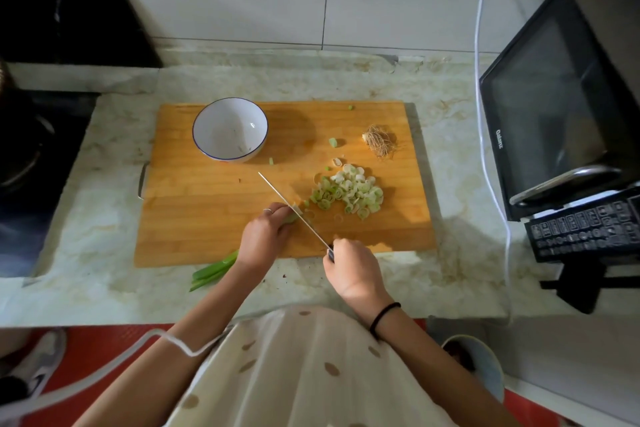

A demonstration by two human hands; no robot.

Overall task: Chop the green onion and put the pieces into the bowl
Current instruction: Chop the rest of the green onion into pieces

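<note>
Diagonally, green onion [214,270], tips near-left.

Moderate, soft indoor light. Bowl [221,130] throws broad soft shadow rightward across cutting board [207,218]. Left edge with stove [34,156] sinks into darkness. Faint reflections on microwave [540,107] door. Wide-angle bending at edges; centre sharp, lower corners blurred.

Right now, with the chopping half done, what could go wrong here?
1. The left hand holds the green onion right against the knife gripped by the right hand; a slip could nick a finger.
2. Some stray slices lie apart from the pile and may be missed when filling the bowl.
</note>
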